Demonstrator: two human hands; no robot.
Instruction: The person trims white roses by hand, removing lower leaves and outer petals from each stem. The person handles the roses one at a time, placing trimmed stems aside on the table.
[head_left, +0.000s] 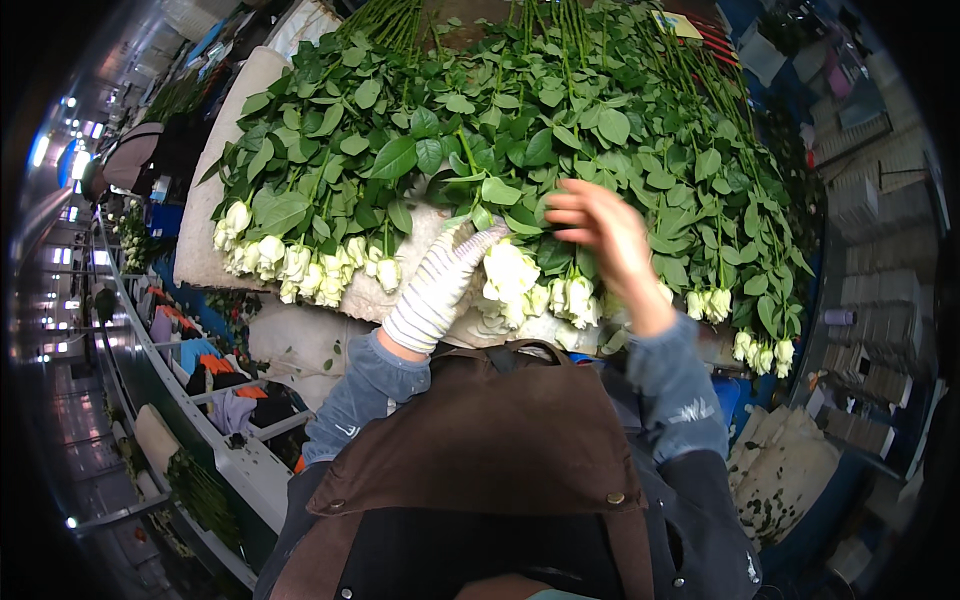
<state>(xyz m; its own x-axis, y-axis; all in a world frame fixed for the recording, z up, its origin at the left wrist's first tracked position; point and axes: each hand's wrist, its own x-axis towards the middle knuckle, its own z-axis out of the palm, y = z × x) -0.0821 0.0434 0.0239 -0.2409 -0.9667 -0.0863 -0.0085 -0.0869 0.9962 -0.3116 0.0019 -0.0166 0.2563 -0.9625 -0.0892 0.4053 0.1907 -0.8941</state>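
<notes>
My left hand (442, 281), in a white striped glove, is closed around the stem of a white rose (508, 271) just below its bloom; leaves partly hide the fingertips. To its right my bare right hand (604, 229) is raised over the leaves, slightly blurred, its fingers apart and nothing seen in them. Long leafy rose stems (465, 112) lie across the work surface, cut ends away from me. White rose heads (300, 270) lie along the near side at the left, and more white roses (574, 298) lie beneath and beside my right hand.
A pale padded cloth (217, 180) covers the table's left edge. At the left run a metal rail (180, 397) and a conveyor-like strip, with another person (131, 157) beyond. Stacked pale sheets (877, 300) stand at the right. A leaf-strewn pale cloth (784, 472) lies at the lower right.
</notes>
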